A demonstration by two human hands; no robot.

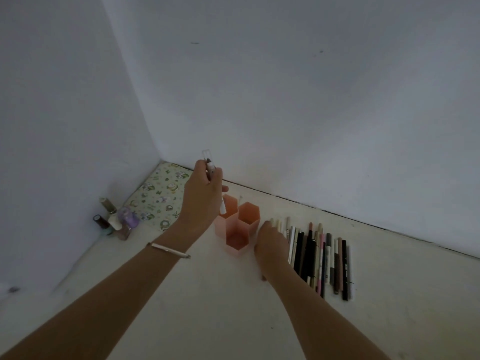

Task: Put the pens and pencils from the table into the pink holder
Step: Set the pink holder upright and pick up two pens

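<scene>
Work looks barely begun: the left hand (201, 193) holds a couple of pens (211, 170) above the far-left cup of the pink holder (237, 224), while the right hand (271, 245), grip unclear, reaches the long row of pens and pencils (322, 258) lying just right.

- The holder (237, 224) stands on the table (207, 307), centre frame.
- The row of pens (319, 258) lies just right of it.
- Small bottles (114, 222) cluster far left, before a patterned pad (161, 196) in the corner.
</scene>
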